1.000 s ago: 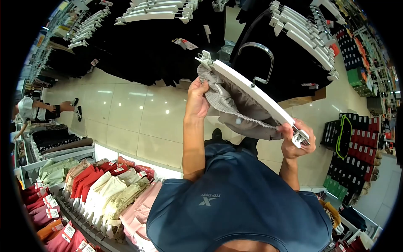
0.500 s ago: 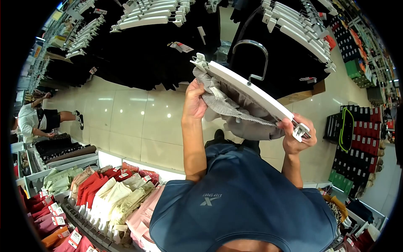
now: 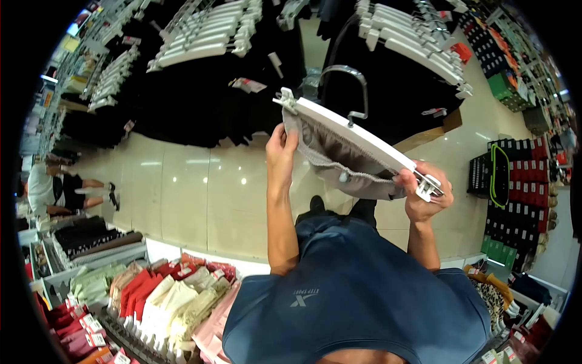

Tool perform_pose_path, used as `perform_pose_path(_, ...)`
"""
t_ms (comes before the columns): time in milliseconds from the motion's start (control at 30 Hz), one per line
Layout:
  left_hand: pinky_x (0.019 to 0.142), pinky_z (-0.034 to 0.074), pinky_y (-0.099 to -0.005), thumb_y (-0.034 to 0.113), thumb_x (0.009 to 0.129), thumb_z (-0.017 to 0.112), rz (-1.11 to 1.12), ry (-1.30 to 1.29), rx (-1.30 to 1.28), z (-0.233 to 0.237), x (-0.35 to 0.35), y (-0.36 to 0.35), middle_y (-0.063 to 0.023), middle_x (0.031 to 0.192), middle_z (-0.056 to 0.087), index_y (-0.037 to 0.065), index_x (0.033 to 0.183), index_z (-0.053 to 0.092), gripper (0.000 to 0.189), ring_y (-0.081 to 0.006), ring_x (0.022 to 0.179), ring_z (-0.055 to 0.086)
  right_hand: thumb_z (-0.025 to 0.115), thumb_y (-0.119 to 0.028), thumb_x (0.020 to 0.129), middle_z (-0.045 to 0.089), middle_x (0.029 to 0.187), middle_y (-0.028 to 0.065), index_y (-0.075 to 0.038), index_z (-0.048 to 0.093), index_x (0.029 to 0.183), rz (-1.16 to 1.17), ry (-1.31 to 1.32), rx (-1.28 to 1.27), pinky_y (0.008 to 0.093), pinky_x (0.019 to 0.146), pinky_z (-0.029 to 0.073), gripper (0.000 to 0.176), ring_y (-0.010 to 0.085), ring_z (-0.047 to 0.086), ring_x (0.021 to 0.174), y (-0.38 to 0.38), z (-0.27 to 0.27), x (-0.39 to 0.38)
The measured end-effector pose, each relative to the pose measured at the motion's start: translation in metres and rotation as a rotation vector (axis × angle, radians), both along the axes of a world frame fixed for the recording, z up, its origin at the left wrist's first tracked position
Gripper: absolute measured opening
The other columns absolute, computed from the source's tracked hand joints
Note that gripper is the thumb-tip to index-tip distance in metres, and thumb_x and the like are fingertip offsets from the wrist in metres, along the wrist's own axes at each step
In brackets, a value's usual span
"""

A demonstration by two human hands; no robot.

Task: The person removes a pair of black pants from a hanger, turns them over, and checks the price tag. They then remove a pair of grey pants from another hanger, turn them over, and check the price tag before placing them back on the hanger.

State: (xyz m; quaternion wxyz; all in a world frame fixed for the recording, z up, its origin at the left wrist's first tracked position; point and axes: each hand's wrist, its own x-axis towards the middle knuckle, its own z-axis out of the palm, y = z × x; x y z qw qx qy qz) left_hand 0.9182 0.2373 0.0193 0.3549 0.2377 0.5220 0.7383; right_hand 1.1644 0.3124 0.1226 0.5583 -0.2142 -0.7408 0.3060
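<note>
I hold a white clip hanger with a metal hook in front of me, tilted down to the right. A grey garment with an elastic waistband hangs under it. My left hand grips the garment's waistband at the hanger's left clip. My right hand holds the hanger's right end at its clip, pinching the fabric there. My dark blue shirt fills the lower view.
Racks of black clothes on white hangers hang ahead. A display table of folded red, cream and pink garments stands at lower left. Stacked baskets sit at right. Another person stands at far left on the tiled floor.
The garment's waistband is now stretched out flatter along the hanger; it was bunched near my left hand before. My head tilted, shifting the scene slightly.
</note>
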Motion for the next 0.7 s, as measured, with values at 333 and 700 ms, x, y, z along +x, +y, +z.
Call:
perform_pose_path(333,0.076,0.043,-0.0320,0.027,0.090,0.061,0.082,0.528,-0.166,0.014,0.077,-0.006,-0.0089,0.087,0.053,0.000,0.098,0.047,0.031,-0.0199,0.078,0.049,0.081,-0.002,0.070,0.070,0.077,0.0125,0.004,0.067,0.083,-0.036,0.016,-0.223,0.0252,0.055,0.052,0.020,0.0160,0.066,0.062,0.010,-0.003,-0.006)
perform_pose_path(700,0.082,0.038,-0.0258,0.064,0.091,0.043,-0.291,-0.046,0.186,0.047,0.084,0.011,-0.0064,0.098,0.050,0.001,0.113,0.044,0.066,-0.0137,0.089,0.047,0.081,-0.003,0.067,0.065,0.067,0.0122,0.004,0.065,0.084,0.008,-0.102,0.301,0.0296,0.051,0.052,0.025,0.0251,0.066,0.059,-0.009,-0.005,-0.033)
